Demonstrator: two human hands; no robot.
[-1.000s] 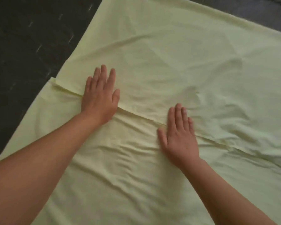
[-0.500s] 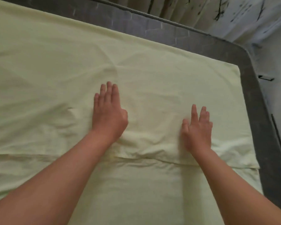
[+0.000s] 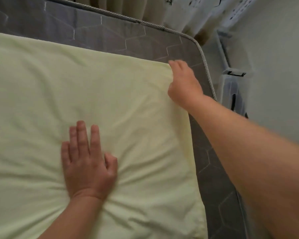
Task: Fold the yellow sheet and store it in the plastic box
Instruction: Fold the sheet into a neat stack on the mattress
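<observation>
The pale yellow sheet [image 3: 76, 87] lies spread over the grey mattress [image 3: 110, 35], with a doubled layer along its right edge. My left hand [image 3: 88, 163] presses flat on it with straight fingers, and creases fan out from under the palm. My right hand [image 3: 183, 81] reaches to the sheet's far right corner, fingers and thumb pointing left and touching the edge; it is blurred. The clear plastic box [image 3: 230, 87] with black latches stands on the floor just past the mattress's right side.
The mattress has a corded rim [image 3: 202, 54] that curves round its far right corner. Curtains [image 3: 176, 11] hang behind it. A pale wall [image 3: 280, 66] stands to the right beyond the box.
The view has swung to the right end of the sheet. My right hand slid from flat on the sheet out to its far right corner. My left hand moved rightward and still presses down.
</observation>
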